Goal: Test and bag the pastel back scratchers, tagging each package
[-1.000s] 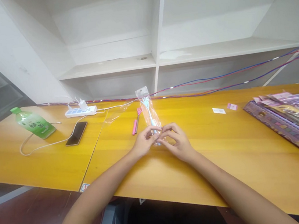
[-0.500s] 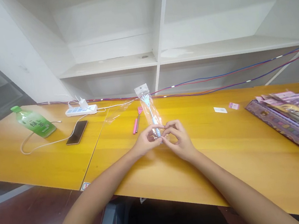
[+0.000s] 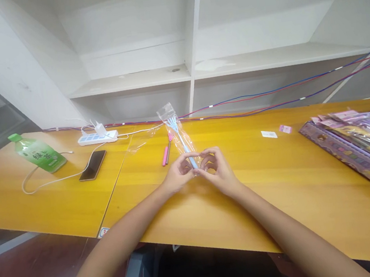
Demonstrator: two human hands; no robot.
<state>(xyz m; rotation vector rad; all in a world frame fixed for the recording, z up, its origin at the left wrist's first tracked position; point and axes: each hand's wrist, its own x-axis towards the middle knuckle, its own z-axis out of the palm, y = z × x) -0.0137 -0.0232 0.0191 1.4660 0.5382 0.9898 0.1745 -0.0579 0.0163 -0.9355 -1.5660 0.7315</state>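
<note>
Pinches with fingers of left hand (image 3: 175,175) and right hand (image 3: 222,171) a bagged blue back scratcher (image 3: 187,149), likely light, slippery, best held by its near handle (image 3: 193,161).

Wide open table (image 3: 260,160) between right hand (image 3: 220,172) and purple pouch (image 3: 349,156), only flat cards (image 3: 269,134) lying there. Just beyond left hand (image 3: 176,176), pink backscratcher (image 3: 169,151) obstructs; farther left, phone (image 3: 93,165), bottle (image 3: 39,153). Shelf unit (image 3: 250,61) bounds far side.

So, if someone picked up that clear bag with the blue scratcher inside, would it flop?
The clear bag itself would probably crumple, since it looks thin and wrinkled. The blue scratcher inside, long and straight, should keep it from folding fully. The whole likely feels light, being so slim.
</note>
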